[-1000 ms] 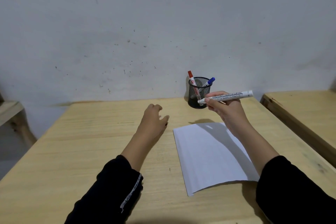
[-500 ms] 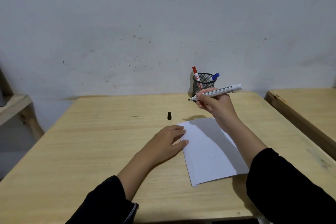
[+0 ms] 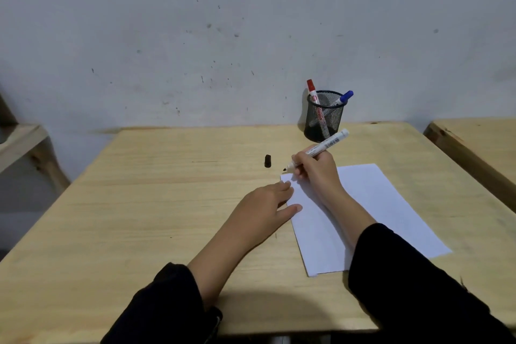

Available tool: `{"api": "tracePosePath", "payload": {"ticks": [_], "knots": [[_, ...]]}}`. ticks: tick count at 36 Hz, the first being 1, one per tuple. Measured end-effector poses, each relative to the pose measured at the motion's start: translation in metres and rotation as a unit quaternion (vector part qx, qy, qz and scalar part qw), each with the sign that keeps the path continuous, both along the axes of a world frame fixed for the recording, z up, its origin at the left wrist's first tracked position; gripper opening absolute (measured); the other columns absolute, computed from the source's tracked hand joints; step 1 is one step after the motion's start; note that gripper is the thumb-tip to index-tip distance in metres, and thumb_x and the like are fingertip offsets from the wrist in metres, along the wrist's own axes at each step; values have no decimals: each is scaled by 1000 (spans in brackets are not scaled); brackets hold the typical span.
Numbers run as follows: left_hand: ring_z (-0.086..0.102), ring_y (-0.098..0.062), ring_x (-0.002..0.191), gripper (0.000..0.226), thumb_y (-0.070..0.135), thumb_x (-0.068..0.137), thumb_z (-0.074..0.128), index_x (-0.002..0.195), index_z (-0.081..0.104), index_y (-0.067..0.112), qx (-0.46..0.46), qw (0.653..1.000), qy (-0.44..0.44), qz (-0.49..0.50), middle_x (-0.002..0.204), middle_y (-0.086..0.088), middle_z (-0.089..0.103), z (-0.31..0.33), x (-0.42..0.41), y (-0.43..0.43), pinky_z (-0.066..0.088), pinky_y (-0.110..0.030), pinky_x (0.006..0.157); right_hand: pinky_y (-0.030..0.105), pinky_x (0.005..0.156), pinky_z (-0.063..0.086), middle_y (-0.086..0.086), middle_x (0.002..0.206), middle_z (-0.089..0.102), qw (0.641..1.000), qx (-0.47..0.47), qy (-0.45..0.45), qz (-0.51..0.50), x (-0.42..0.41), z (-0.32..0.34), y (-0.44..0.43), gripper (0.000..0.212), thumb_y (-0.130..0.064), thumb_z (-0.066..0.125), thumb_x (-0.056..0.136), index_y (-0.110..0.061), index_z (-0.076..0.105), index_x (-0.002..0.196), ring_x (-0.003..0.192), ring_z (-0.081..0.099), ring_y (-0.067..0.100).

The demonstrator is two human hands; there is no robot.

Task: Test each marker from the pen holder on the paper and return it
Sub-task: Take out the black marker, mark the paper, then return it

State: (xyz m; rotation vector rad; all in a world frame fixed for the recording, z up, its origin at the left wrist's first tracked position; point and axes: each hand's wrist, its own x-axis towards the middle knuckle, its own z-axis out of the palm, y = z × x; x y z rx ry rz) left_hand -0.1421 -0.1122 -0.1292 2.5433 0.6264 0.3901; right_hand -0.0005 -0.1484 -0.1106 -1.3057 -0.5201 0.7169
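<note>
My right hand [image 3: 317, 173] grips a white marker [image 3: 325, 145], uncapped, its black tip pointing down-left just above the far left corner of the white paper [image 3: 371, 204]. My left hand [image 3: 268, 204] lies flat with its fingers apart, the fingertips pressing the paper's left edge. The marker's black cap [image 3: 267, 161] lies on the wooden table [image 3: 156, 204] left of the tip. A black mesh pen holder [image 3: 324, 116] stands at the table's back edge, holding a red-capped marker [image 3: 314, 100] and a blue-capped marker [image 3: 344, 97].
A grey speckled wall rises directly behind the table. A second wooden table [image 3: 480, 142] stands to the right across a narrow gap. A wooden shelf or bench [image 3: 19, 142] is at the far left.
My left hand set the black cap down on the table, then came back onto the paper's edge. My right hand lowered the uncapped marker from near the holder down to the paper's corner.
</note>
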Motion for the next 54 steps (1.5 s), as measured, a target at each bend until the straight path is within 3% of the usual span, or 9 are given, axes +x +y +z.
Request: {"api": "tracePosePath", "payload": {"ticks": [7,14,20,27,34,39,50,52,54], "knots": [[54,-18,71,36,42,88,56,90,59,7,2,1000,-1,27,125,-1,62,3,2,-2,48,-33,72,21,45,43,13,62,48,999,-10,-45,23,1,-1,-2,11,6,51,80,-4,48,80,43,47,10],[64,-17,96,36,44,86,59,110,65,17,-36,999,-5,39,130,7,62,3,0,-1,50,-33,85,22,48,44,9,55,48,997,0,-68,39,-1,-1,-2,12,7,52,81,-4,49,78,42,47,9],[45,-9,77,29,43,87,59,98,63,16,-25,999,-8,30,126,-8,58,3,0,0,31,-22,61,20,50,46,8,57,49,998,4,-58,38,-2,-2,0,16,7,53,82,-5,48,72,44,48,8],[37,-6,86,27,42,88,58,94,61,16,-16,999,-5,27,126,-10,57,3,0,-1,31,-23,62,17,49,45,11,59,51,996,-6,-80,39,-3,1,-2,10,7,52,83,-2,51,80,41,49,4],[39,-9,55,31,43,88,57,91,62,12,-10,1000,-3,28,140,10,52,7,0,-3,51,-38,79,13,43,42,10,52,46,994,-17,-103,44,-4,5,-4,12,8,49,82,-3,49,77,36,45,3],[62,-26,104,36,44,87,57,98,63,10,-11,1000,-7,19,141,8,51,5,0,-2,51,-41,85,14,41,40,10,52,45,994,-14,-99,45,-3,3,-2,12,9,49,81,-3,50,77,35,44,4],[58,-4,114,33,39,87,60,105,67,12,-34,998,-48,16,127,2,63,6,0,1,49,-34,90,20,45,44,2,51,55,997,72,27,26,13,-6,2,11,3,56,84,-2,55,74,45,50,10],[48,14,110,33,35,87,62,110,68,12,-44,997,-61,12,123,2,65,6,0,3,47,-20,90,19,48,47,4,54,55,994,91,58,20,14,-5,2,14,4,57,84,-3,59,71,48,52,10],[46,14,111,33,31,87,63,114,67,13,-52,996,-69,11,124,2,64,6,2,7,39,-5,88,16,51,48,3,55,57,992,101,81,8,16,-5,2,12,4,59,84,-2,61,73,49,53,9]]}}
